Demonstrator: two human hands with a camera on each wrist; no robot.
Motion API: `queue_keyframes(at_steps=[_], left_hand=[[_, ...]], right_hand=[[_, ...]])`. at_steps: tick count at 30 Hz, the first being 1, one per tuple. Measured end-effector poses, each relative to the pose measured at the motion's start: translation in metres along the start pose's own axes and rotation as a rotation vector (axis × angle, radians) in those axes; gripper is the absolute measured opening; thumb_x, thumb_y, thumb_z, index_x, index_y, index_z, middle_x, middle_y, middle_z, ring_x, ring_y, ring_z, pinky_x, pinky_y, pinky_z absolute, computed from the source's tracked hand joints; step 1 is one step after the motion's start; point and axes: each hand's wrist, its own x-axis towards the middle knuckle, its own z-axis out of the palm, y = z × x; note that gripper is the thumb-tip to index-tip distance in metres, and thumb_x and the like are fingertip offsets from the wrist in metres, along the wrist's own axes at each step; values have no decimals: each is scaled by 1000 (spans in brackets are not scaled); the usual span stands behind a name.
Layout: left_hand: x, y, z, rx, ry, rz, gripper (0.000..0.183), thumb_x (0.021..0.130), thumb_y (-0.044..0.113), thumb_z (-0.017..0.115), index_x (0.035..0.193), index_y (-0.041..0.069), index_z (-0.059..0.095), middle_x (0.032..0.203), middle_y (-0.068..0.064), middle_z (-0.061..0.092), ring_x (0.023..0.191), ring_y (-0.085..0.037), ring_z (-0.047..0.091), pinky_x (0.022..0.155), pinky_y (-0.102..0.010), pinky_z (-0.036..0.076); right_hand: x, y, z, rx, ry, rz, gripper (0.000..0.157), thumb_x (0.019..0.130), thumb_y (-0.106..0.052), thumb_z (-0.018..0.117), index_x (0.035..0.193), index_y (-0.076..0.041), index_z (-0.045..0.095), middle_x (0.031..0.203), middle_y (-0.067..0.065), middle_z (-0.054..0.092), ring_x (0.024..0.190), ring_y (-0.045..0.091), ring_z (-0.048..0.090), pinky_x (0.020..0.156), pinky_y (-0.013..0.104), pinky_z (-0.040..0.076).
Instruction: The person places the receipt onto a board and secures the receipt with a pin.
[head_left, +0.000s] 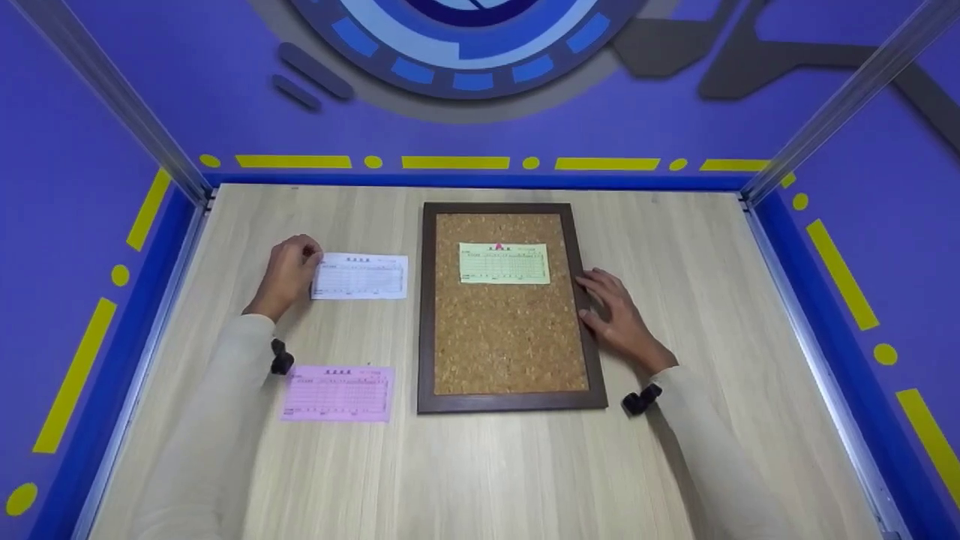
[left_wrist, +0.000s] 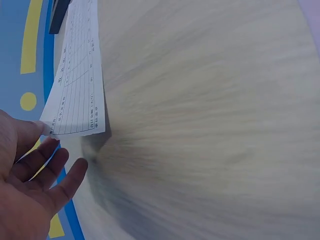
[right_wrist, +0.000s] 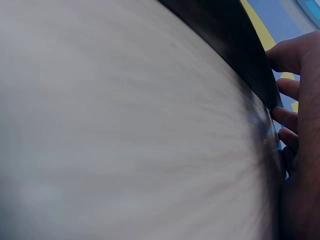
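Note:
Between thumb and fingers, my left hand (head_left: 289, 274) pinches the upper left corner of a white printed form (head_left: 361, 277). In the left wrist view that form (left_wrist: 80, 85) tilts up off the table at the held end. My right hand (head_left: 619, 315) touches the right side of a brown-framed cork board (head_left: 510, 337), fingers spread and fairly straight along the frame (right_wrist: 235, 45). A pale green form (head_left: 504, 266) hangs on the cork's upper half under a pink push pin (head_left: 499, 246). Left of the board, a pink form (head_left: 337, 394) lies flat below the white one.
The pale wood table (head_left: 495, 480) is bordered by blue-purple panels with yellow dashes. Metal posts (head_left: 847, 97) stand at the back corners. Each wrist carries a small black camera mount (head_left: 281, 358).

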Motion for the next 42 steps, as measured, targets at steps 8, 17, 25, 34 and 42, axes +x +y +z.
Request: queue_keyframes(at_steps=[8,17,25,34,42], left_hand=[[-3,11,-4,-21,13,26,13,113,-2,53,121,-8,60,120,-25,67,110,-35,61,94,-45,49],[-4,22,-8,-47,41,140,5,114,-1,52,115,-2,57,120,-26,68,112,-38,66,96,-50,51],[-7,35,-13,-58,23,162,8,115,2,52,119,-2,58,123,-24,69,117,-38,66,102,-54,52],[-13,48,-17,-61,11,158,9,115,1,53,121,0,58,121,-20,70,114,-35,65,99,-50,51],[-15,53,-18,-74,11,147,10,112,-3,55,119,-5,62,115,-25,72,107,-34,65,95,-48,51]], right_hand=[[0,1,0,-9,-2,-3,59,103,-23,75,156,-2,60,165,22,50,160,43,33,129,67,22],[0,-1,-1,-17,-27,57,59,104,-24,73,158,-4,59,167,21,48,162,43,29,131,67,18],[-1,-1,-2,1,-30,57,59,103,-22,74,158,-4,58,168,21,47,163,42,29,131,65,19],[-1,-1,-1,3,-23,40,59,103,-20,75,157,-3,59,167,21,48,162,43,30,130,67,19],[0,-5,-2,17,-20,42,59,103,-18,75,158,-3,58,167,21,48,162,42,31,130,66,19]])
